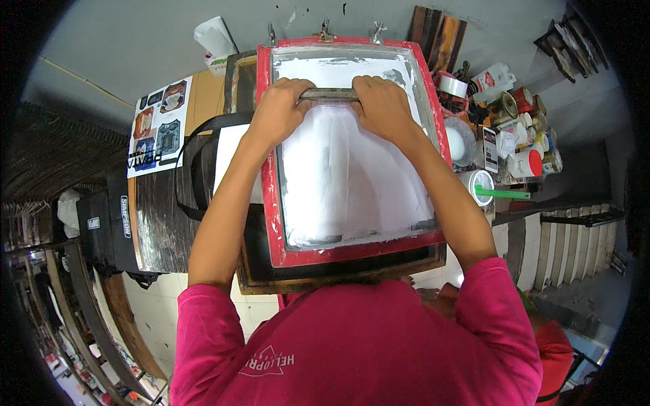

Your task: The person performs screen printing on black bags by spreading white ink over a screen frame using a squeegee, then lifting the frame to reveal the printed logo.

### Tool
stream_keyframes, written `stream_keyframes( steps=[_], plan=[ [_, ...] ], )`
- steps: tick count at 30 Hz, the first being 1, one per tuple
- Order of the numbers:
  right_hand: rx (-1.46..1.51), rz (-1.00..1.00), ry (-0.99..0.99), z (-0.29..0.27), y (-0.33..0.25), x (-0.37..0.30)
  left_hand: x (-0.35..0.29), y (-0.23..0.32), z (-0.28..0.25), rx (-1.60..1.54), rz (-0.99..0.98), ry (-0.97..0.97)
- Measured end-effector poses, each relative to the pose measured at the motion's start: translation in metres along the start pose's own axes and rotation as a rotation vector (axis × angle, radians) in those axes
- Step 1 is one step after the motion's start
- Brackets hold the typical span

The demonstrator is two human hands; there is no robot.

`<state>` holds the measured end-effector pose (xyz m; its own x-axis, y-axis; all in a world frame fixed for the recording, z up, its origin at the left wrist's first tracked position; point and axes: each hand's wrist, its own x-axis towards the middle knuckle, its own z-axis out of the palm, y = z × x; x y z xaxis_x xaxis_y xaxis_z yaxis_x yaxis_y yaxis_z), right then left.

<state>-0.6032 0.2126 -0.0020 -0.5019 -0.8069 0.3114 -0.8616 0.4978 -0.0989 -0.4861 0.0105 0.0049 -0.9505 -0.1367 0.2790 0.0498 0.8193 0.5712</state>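
Observation:
My left hand [283,114] and my right hand [384,111] are closed around the two ends of a squeegee [329,95]. The squeegee lies crosswise near the far end of a screen printing frame [271,223] with red sides. White ink coats much of the frame's mesh [352,196], with faint streaks running from the squeegee toward me. Grey tape and white smears line the mesh's edges. What lies under the mesh cannot be made out. Metal clamps [325,30] stand at the frame's far edge.
Beneath the near side sits a darker frame [338,274]. To the right are several paint tubs and cans [525,164], plus a white tub [478,184] with a green spatula [502,194]. At left lie a printed sheet [160,122] and a black strap [196,135].

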Motion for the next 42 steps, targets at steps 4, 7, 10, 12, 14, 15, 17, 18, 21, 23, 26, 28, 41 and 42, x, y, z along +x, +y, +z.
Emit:
stream_keyframes(
  steps=[4,7,10,12,14,15,17,18,21,23,26,28,41,42],
  plan=[
    [0.006,-0.009,0.006,-0.005,-0.012,-0.018,-0.022,0.005,0.005,-0.004,0.04,0.028],
    [0.022,-0.013,0.007,-0.007,-0.02,-0.035,-0.039,0.012,0.005,0.011,0.068,0.028],
    [0.038,-0.008,0.012,-0.011,-0.03,-0.052,-0.058,0.023,0.006,0.017,0.078,0.031],
    [0.044,-0.006,0.01,-0.013,-0.039,-0.064,-0.073,0.025,0.008,0.03,0.096,0.044],
    [0.045,-0.002,0.008,-0.016,-0.047,-0.077,-0.087,0.035,0.007,0.027,0.074,0.033],
    [0.042,-0.005,0.007,-0.016,-0.051,-0.084,-0.094,0.04,0.007,0.024,0.063,0.026],
    [0.033,-0.013,0.006,-0.018,-0.057,-0.097,-0.108,0.047,0.005,0.019,0.061,0.022],
    [0.039,-0.024,0.014,-0.021,-0.061,-0.105,-0.116,0.05,0.006,0.017,0.062,0.022],
    [0.06,-0.057,0.035,-0.028,-0.075,-0.128,-0.141,0.062,0.006,-0.004,0.051,-0.003],
    [0.075,-0.069,0.03,-0.032,-0.083,-0.143,-0.158,0.074,0.003,-0.02,0.037,-0.018],
    [0.082,-0.06,-0.021,-0.04,-0.095,-0.164,-0.18,0.089,0.001,-0.034,0.035,-0.032],
    [0.073,-0.066,-0.06,-0.045,-0.101,-0.176,-0.192,0.098,0.0,-0.043,0.025,-0.047],
    [0.11,-0.036,-0.273,-0.068,-0.117,-0.198,-0.239,0.109,0.005,-0.158,-0.105,0.005],
    [0.14,-0.027,-0.31,-0.07,-0.114,-0.193,-0.241,0.109,0.007,-0.192,-0.148,0.053]
  ],
)
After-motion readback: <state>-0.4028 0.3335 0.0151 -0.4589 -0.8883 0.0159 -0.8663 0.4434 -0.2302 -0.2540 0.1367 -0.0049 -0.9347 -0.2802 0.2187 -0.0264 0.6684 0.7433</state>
